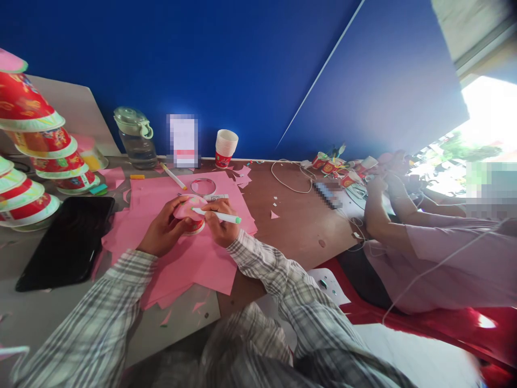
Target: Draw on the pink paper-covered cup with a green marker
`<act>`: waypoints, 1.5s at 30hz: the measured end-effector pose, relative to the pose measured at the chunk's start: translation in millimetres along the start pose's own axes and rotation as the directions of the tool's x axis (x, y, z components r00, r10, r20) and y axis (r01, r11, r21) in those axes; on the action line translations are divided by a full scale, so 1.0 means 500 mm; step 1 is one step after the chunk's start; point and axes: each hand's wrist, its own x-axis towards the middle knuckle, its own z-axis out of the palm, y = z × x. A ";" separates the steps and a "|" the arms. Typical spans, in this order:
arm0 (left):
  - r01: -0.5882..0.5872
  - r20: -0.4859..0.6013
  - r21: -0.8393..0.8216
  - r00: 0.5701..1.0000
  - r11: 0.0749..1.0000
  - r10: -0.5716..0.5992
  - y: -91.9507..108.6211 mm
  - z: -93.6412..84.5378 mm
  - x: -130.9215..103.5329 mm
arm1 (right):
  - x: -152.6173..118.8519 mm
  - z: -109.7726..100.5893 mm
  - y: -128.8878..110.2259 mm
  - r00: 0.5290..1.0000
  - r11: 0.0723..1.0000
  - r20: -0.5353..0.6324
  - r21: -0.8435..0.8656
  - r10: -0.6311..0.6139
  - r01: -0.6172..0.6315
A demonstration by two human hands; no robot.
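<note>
Above the pink paper (218, 272), the left hand (165, 227) curls round a cup (195, 228) with a pink top (187, 210) while the right hand (221, 222) pinches a marker (228, 217) against it, colouring apparently unfinished, other cups (44, 141) already stacked left of the paper.

Showing pink on the paper sheets (212, 269), red on the held cup (194, 228), white and green on the held marker (224, 217); displaying grey-and-white plaid on the sleeves (264, 264), glossy black on the phone (67, 245), deep blue on the partition (222, 64).
</note>
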 end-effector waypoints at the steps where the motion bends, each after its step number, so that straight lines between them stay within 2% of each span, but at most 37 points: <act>1: 0.001 0.002 -0.012 1.000 1.000 -0.001 -0.001 0.000 0.000 | 0.001 0.000 0.000 1.000 1.000 -0.001 -0.005 0.008 -0.008; 9: -0.009 0.004 0.003 1.000 1.000 0.009 0.002 0.000 0.001 | 0.000 -0.001 0.003 1.000 0.999 -0.018 0.036 0.012 -0.012; 15: 0.030 0.010 -0.051 0.999 0.998 -0.030 -0.001 0.000 -0.001 | 0.000 0.001 0.003 1.000 1.000 -0.004 0.031 -0.001 0.001; 24: 0.013 0.005 -0.030 1.000 0.999 -0.013 0.007 -0.001 0.001 | 0.001 0.001 -0.002 0.999 1.000 0.038 0.012 0.012 -0.012; 45: 0.023 0.006 -0.054 1.000 0.998 -0.023 0.006 0.000 0.000 | 0.002 0.001 -0.001 0.999 1.000 0.032 0.010 0.021 -0.021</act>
